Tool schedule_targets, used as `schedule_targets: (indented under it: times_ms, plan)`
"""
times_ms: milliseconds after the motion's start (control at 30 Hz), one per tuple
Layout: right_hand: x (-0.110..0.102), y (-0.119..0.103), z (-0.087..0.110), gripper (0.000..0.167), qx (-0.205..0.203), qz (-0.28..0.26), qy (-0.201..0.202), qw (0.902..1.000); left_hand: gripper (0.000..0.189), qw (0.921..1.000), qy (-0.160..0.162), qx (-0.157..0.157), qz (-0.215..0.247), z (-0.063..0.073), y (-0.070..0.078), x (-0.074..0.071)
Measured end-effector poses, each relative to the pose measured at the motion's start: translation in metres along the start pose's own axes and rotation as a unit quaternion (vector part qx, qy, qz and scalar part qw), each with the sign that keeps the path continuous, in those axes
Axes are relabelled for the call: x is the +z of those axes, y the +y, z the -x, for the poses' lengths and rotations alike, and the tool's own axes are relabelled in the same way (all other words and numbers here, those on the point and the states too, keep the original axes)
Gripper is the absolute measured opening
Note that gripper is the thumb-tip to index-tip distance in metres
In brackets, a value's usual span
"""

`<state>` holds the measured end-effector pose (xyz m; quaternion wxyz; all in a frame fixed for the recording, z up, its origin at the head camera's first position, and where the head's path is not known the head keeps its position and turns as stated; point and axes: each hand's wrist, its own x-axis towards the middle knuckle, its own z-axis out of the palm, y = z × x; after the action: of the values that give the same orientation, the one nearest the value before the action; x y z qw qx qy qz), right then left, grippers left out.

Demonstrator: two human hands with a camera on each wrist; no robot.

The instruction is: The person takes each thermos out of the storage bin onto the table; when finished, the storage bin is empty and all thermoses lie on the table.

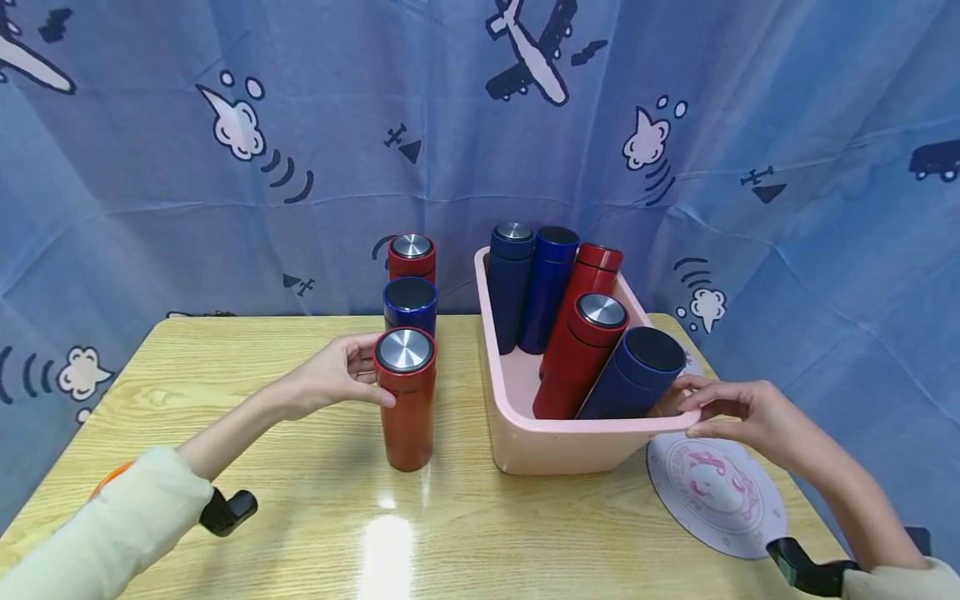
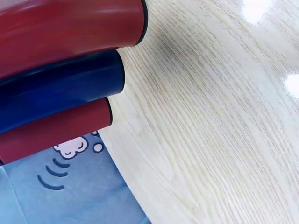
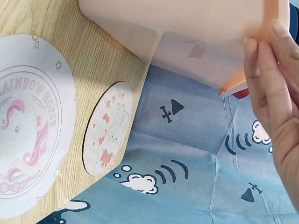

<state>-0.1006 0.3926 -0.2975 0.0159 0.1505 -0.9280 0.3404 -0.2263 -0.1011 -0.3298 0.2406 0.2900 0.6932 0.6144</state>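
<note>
My left hand [image 1: 330, 379] holds the side of a red thermos [image 1: 408, 417] with a silver lid, the thumb in front and the fingers partly hidden behind it. Close behind it, in a row, stand a blue thermos [image 1: 410, 304] and another red thermos [image 1: 412, 258]. In the left wrist view all three bodies show, the front red thermos [image 2: 70, 32] topmost, but not the hand. My right hand [image 1: 738, 412] pinches the right front corner of a pink bin [image 1: 540, 450]. Several red and blue thermoses lean inside the bin, including a dark blue thermos [image 1: 637, 375] near that corner.
A round white mat [image 1: 716, 496] with a pink horse print lies right of the bin. The right wrist view also shows a smaller round rabbit mat [image 3: 108, 130] near the table edge. A blue patterned curtain [image 1: 337, 150] hangs behind the wooden table [image 1: 292, 500].
</note>
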Motion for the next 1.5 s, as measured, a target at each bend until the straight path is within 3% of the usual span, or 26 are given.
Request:
schedule_targets:
  times_ms: [933,1167,1333,1500]
  plan:
    - [0.000,0.000,0.000,0.019,-0.002,-0.019,-0.004,0.9998,0.082,0.9994,0.021,0.027,-0.010,0.000,-0.008,0.001]
    - [0.000,-0.001,0.000,0.018,0.007,-0.020,-0.005,0.9998,0.079,0.9993,0.027,0.026,0.001,0.007,-0.011,-0.005]
    - [0.000,0.001,-0.001,0.021,-0.011,-0.032,-0.003,0.9994,0.077,0.9988,0.034,0.027,0.021,0.012,-0.013,-0.009]
    - [0.001,0.002,0.000,0.023,-0.022,-0.053,-0.007,0.9983,0.073,0.9984,0.043,0.035,0.012,0.016,-0.015,-0.013]
